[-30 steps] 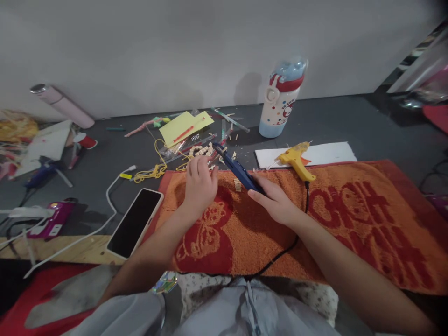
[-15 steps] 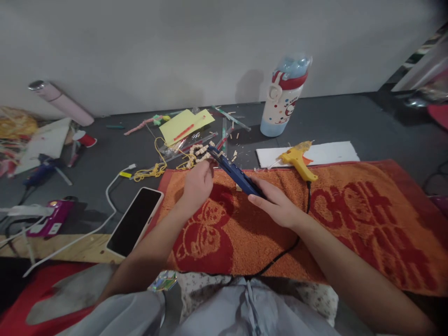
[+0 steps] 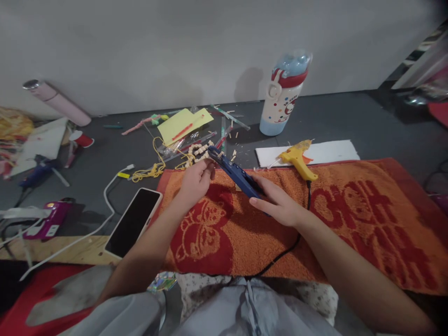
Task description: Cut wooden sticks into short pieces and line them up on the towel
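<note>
**Blue tool in right hand, left hand at its tip**

Right hand (image 3: pixel 278 203) clamped on the handle end of the blue tool (image 3: pixel 233 172), thumb on the near side. Tool sits tilted above the towel (image 3: pixel 252 228), tip pointing away and to the left. Can't tell from here if its jaws meet.

Left hand (image 3: pixel 196 182) at the tool's tip, fingers curled in. Fingertips partly hidden, so can't tell if they're pinching anything or touching the tool.

Just past the tip: a heap of wood bits (image 3: pixel 199 150) on the desk (image 3: pixel 339 116). Yellow string (image 3: pixel 150 172) runs left of that heap; yellow paper (image 3: pixel 178 126) lies behind it.

Right of the tool, yellow glue gun (image 3: pixel 297 158) rests on a white board (image 3: pixel 332 151) at the towel's far edge, its grip hanging over the towel. Black cord (image 3: pixel 280 256) crosses the towel below the right hand. Bottle (image 3: pixel 283 98) upright behind the board.

Left side: phone (image 3: pixel 134 221) face up, dark screen, beside the towel. White cable (image 3: pixel 108 186) next to it, purple power strip (image 3: pixel 52 219) further out.
</note>
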`<state>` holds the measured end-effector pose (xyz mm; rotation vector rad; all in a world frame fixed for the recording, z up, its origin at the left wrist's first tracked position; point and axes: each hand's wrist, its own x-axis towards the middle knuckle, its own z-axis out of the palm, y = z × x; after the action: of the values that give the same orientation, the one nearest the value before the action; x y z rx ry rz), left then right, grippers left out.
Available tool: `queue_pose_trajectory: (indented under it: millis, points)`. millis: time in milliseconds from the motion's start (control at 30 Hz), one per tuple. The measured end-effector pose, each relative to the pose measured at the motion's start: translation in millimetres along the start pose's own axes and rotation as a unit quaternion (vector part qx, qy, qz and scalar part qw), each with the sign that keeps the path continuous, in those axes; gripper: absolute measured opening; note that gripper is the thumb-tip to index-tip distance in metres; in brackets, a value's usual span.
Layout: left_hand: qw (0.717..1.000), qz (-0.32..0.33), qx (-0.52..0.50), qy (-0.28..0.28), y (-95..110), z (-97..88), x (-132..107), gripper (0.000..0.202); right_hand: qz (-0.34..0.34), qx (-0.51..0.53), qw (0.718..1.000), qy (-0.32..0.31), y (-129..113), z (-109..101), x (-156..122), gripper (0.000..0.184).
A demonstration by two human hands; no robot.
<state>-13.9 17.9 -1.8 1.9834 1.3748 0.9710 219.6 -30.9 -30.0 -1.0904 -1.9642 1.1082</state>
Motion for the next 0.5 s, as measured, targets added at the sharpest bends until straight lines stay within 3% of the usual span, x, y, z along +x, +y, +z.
queue_pose_trajectory:
  millis: [167,300,500]
  points:
    - [0.988,-0.049,-0.129,-0.073,-10.5,-3.5,5.2,0.019,-0.017,-0.030,0.999,-0.010,1.5,-3.1,1.5,0.062]
    - [0.961,-0.056,-0.238,-0.129,-19.3,-7.4,7.5,0.030,-0.012,-0.039,0.999,-0.032,1.5,-4.9,2.8,0.060]
    - [0.939,-0.086,-0.303,-0.136,-25.4,-7.8,6.3,0.037,-0.013,-0.026,0.998,-0.053,0.7,-9.1,2.1,0.058]
